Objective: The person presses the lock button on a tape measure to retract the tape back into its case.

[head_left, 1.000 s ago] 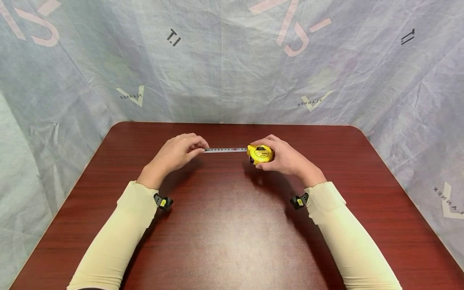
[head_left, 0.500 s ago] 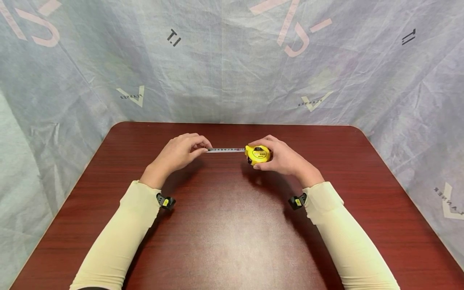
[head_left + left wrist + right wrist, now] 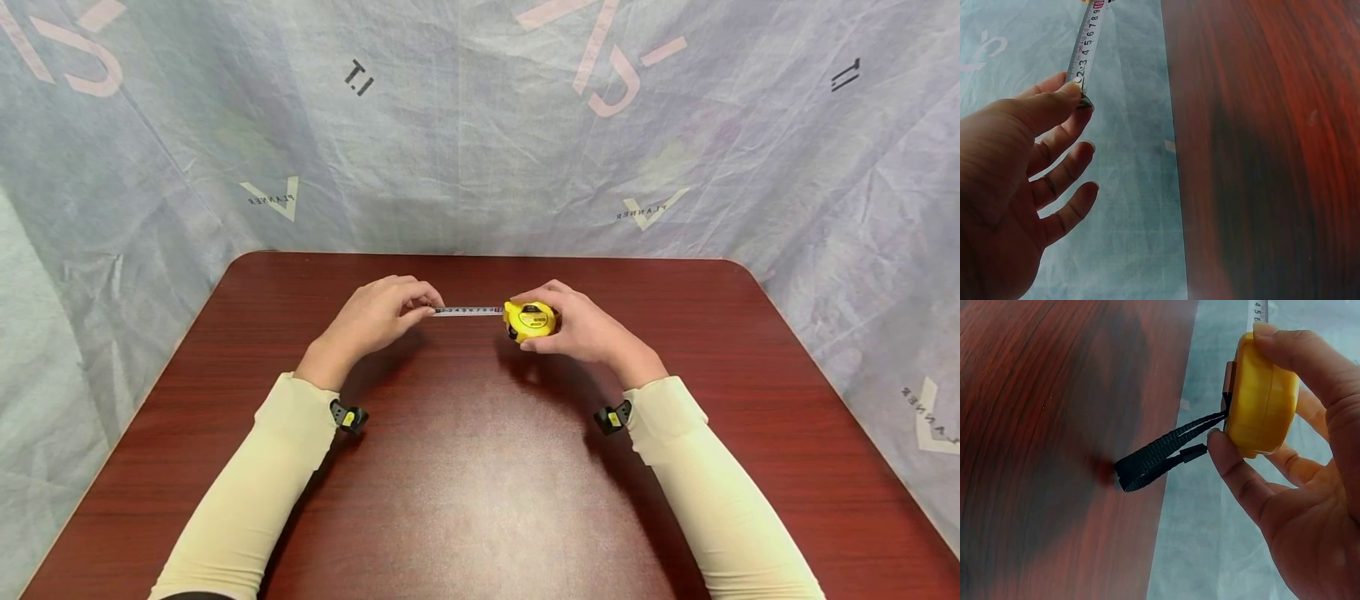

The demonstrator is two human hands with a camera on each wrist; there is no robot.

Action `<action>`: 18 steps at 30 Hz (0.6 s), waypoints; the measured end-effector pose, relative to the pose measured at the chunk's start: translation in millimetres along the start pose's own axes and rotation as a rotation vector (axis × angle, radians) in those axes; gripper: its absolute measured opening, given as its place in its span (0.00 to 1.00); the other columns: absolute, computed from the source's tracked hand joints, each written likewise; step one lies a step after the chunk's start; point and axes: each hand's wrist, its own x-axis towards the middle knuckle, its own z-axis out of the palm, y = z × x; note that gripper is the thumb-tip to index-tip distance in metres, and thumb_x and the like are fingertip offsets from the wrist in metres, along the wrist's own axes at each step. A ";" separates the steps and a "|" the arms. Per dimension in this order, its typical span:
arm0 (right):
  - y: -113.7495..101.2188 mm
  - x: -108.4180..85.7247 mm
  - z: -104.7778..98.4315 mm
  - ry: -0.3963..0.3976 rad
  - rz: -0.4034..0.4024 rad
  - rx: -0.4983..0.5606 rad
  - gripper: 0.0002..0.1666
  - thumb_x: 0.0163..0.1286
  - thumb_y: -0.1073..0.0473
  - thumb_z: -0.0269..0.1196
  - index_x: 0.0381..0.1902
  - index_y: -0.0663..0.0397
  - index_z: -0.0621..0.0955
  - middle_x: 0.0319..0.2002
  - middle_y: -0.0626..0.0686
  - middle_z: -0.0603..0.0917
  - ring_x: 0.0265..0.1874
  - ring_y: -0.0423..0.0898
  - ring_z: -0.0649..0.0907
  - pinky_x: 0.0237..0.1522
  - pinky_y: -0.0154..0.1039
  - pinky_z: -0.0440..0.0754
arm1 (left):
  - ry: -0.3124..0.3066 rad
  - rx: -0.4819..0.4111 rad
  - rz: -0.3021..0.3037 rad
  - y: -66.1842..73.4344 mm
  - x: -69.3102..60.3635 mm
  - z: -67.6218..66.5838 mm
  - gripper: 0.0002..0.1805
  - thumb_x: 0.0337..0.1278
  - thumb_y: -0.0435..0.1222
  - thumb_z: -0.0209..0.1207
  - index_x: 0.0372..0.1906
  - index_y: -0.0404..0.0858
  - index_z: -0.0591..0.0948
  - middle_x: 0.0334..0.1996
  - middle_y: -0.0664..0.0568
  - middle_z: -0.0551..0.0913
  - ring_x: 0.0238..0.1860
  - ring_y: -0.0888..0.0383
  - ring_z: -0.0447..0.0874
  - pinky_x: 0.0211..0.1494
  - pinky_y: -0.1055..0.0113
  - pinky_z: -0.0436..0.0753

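My right hand (image 3: 581,325) grips the yellow case of a tape measure (image 3: 531,321) above the table. A short length of its white blade (image 3: 472,312) stretches across to my left hand (image 3: 375,317), which pinches the end between thumb and fingers. In the left wrist view, the thumb presses on the blade (image 3: 1087,47) near its hooked metal tip, and the other fingers are spread below. A black strap loop (image 3: 1163,453) hangs from the case (image 3: 1263,400) in the right wrist view.
Beneath both hands lies a dark red wood-grain table (image 3: 465,467). A pale grey printed cloth (image 3: 465,150) hangs behind the table's far edge and along both sides. Black camera mounts (image 3: 349,417) sit at the wrists.
Both hands have drawn slightly closer together, the left moving right and the right moving left. Less of the tape blade shows between them.
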 end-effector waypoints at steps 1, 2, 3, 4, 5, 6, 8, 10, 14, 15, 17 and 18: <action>-0.2 0.1 0.3 0.000 -0.001 0.000 0.38 0.58 0.57 0.80 0.66 0.44 0.80 0.54 0.52 0.75 0.49 0.48 0.78 0.50 0.45 0.80 | 0.002 0.002 0.001 0.4 0.0 0.5 0.07 0.71 0.41 0.64 0.50 0.52 0.86 0.45 0.61 0.84 0.46 0.59 0.82 0.48 0.56 0.79; -0.4 0.3 0.7 0.000 -0.001 -0.001 0.38 0.58 0.57 0.80 0.66 0.44 0.80 0.54 0.52 0.75 0.49 0.48 0.78 0.50 0.45 0.80 | 0.004 0.004 0.002 0.6 0.1 1.0 0.07 0.71 0.41 0.64 0.50 0.52 0.86 0.44 0.61 0.84 0.46 0.59 0.82 0.47 0.56 0.79; -0.6 0.5 1.0 0.000 -0.002 -0.003 0.38 0.58 0.57 0.80 0.66 0.44 0.80 0.54 0.52 0.75 0.49 0.48 0.78 0.50 0.45 0.80 | 0.005 0.006 0.003 0.8 0.1 1.5 0.07 0.71 0.41 0.64 0.49 0.53 0.86 0.44 0.61 0.84 0.46 0.59 0.81 0.47 0.56 0.79; -0.9 0.7 1.4 0.000 -0.004 -0.006 0.38 0.58 0.57 0.80 0.66 0.44 0.80 0.54 0.52 0.75 0.48 0.48 0.78 0.50 0.45 0.80 | 0.006 0.006 0.003 1.2 0.2 1.8 0.07 0.71 0.41 0.65 0.49 0.53 0.86 0.44 0.61 0.84 0.46 0.59 0.81 0.47 0.56 0.79; -1.2 0.9 1.7 -0.001 -0.005 -0.007 0.38 0.58 0.57 0.80 0.66 0.43 0.80 0.54 0.52 0.75 0.48 0.48 0.78 0.50 0.45 0.80 | 0.006 0.005 0.004 1.5 0.6 2.2 0.07 0.71 0.41 0.64 0.49 0.53 0.85 0.44 0.61 0.84 0.46 0.59 0.81 0.48 0.56 0.79; -1.5 1.2 2.1 -0.001 -0.006 -0.010 0.37 0.58 0.56 0.80 0.66 0.43 0.80 0.54 0.52 0.75 0.48 0.48 0.78 0.50 0.45 0.80 | 0.007 0.007 0.005 1.8 0.9 2.6 0.07 0.72 0.41 0.64 0.49 0.54 0.85 0.44 0.61 0.84 0.46 0.59 0.81 0.48 0.56 0.79; -2.0 1.6 2.6 -0.001 -0.007 -0.017 0.37 0.58 0.56 0.80 0.66 0.42 0.80 0.54 0.51 0.75 0.48 0.48 0.78 0.50 0.45 0.80 | 0.009 0.008 0.011 2.8 1.8 3.1 0.07 0.72 0.41 0.64 0.50 0.54 0.85 0.45 0.61 0.84 0.47 0.59 0.81 0.48 0.56 0.79; -3.0 2.1 3.0 -0.001 -0.009 -0.019 0.37 0.58 0.55 0.80 0.66 0.42 0.80 0.54 0.52 0.75 0.48 0.48 0.78 0.50 0.45 0.79 | 0.011 0.008 0.017 3.3 2.7 3.9 0.07 0.72 0.41 0.64 0.50 0.53 0.86 0.45 0.61 0.84 0.47 0.59 0.82 0.49 0.56 0.79; -3.7 3.1 3.9 -0.002 -0.005 -0.018 0.38 0.58 0.55 0.80 0.66 0.41 0.80 0.54 0.51 0.75 0.48 0.48 0.78 0.51 0.45 0.79 | 0.013 0.014 0.024 4.3 3.7 4.8 0.07 0.72 0.41 0.64 0.50 0.52 0.86 0.45 0.61 0.84 0.47 0.60 0.82 0.49 0.56 0.79; -3.8 3.3 4.2 -0.003 -0.005 -0.018 0.38 0.58 0.55 0.80 0.66 0.41 0.80 0.54 0.51 0.75 0.48 0.48 0.78 0.51 0.45 0.79 | 0.011 0.014 0.025 4.3 3.9 5.2 0.07 0.72 0.41 0.64 0.50 0.52 0.86 0.45 0.61 0.84 0.47 0.60 0.82 0.49 0.56 0.79; -3.6 3.8 5.0 -0.003 -0.004 -0.021 0.38 0.58 0.55 0.80 0.66 0.41 0.80 0.54 0.51 0.75 0.48 0.48 0.78 0.51 0.45 0.79 | 0.009 0.015 0.025 4.9 4.2 5.7 0.07 0.72 0.41 0.64 0.50 0.52 0.86 0.45 0.61 0.84 0.47 0.59 0.82 0.49 0.56 0.79; -3.7 4.0 5.3 -0.003 -0.005 -0.022 0.38 0.58 0.55 0.80 0.66 0.41 0.80 0.55 0.52 0.75 0.48 0.48 0.78 0.51 0.45 0.79 | 0.007 0.015 0.025 5.1 4.4 6.1 0.07 0.72 0.41 0.64 0.50 0.52 0.86 0.45 0.61 0.84 0.47 0.59 0.82 0.49 0.56 0.79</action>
